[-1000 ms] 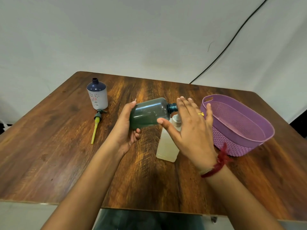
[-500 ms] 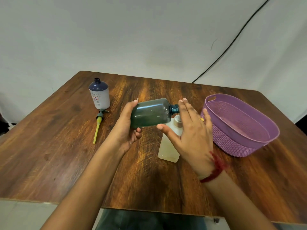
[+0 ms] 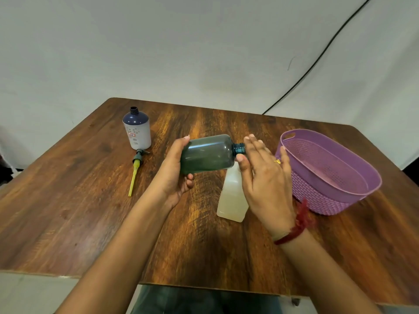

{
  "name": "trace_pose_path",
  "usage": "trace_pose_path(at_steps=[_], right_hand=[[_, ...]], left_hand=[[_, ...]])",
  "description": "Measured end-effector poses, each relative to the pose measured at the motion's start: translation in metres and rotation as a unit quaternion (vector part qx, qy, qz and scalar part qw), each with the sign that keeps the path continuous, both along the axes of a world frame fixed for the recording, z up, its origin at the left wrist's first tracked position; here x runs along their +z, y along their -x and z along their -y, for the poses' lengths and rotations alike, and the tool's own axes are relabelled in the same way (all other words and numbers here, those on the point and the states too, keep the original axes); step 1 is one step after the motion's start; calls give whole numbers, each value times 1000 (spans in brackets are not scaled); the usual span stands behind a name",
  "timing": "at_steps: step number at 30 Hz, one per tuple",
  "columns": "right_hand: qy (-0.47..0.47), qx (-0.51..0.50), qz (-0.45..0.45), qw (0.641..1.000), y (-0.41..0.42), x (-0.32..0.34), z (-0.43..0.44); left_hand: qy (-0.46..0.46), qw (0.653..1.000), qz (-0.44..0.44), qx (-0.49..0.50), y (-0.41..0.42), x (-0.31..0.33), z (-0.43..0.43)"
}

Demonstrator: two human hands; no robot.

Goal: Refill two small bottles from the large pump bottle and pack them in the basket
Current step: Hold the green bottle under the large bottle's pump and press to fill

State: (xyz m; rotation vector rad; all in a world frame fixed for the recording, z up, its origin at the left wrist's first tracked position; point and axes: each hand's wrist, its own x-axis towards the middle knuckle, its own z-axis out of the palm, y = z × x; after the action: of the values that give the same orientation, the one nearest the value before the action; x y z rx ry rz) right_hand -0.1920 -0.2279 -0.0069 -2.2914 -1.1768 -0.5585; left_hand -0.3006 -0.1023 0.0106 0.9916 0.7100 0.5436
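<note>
Head view: left hand [image 3: 173, 177] grips smooth, rounded dark-green bottle [image 3: 207, 155].

Nothing legible anywhere. Closest to writing: a small white sticker [image 3: 131, 133] with a red band, on the front of the white bottle with the navy shoulder [image 3: 138, 141], upright at the far left of the worktop [image 3: 68, 200]. Print on that sticker too small and blurred to read. Faint grey dots [image 3: 135, 128] scattered around it, no letters or numbers discernible.

Dark wooden table [image 3: 68, 223] against plain pale wall [image 3: 181, 53]; black cable [image 3: 317, 57] slanting down wall to table's far edge.
</note>
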Motion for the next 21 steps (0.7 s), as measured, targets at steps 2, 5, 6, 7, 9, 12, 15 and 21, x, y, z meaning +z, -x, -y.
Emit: trace_pose_path(at_steps=[2, 5, 6, 7, 9, 12, 15, 21], right_hand=[[-7, 14, -7, 1000, -3, 5, 2], [-66, 58, -95, 992, -14, 18, 2], [-93, 69, -131, 985, -16, 20, 1], [-110, 70, -143, 981, -18, 18, 0], [-93, 40, -79, 992, -14, 9, -2], [-76, 0, -6, 997, -6, -7, -5], [-99, 11, -1, 995, -9, -7, -7], [-233, 97, -289, 923, -26, 22, -12]], left_hand=[[-4, 1000, 4, -4, 1, 0, 0], [-6, 1000, 9, -12, 1, 1, 0], [-4, 1000, 12, -13, 1, 1, 0], [-1, 1000, 14, -12, 2, 1, 0], [5, 1000, 13, -14, 1, 0, 1], [11, 1000, 8, -14, 1, -1, 0], [13, 1000, 13, -14, 1, 1, -2], [29, 998, 30, -41, 2, 0, -6]])
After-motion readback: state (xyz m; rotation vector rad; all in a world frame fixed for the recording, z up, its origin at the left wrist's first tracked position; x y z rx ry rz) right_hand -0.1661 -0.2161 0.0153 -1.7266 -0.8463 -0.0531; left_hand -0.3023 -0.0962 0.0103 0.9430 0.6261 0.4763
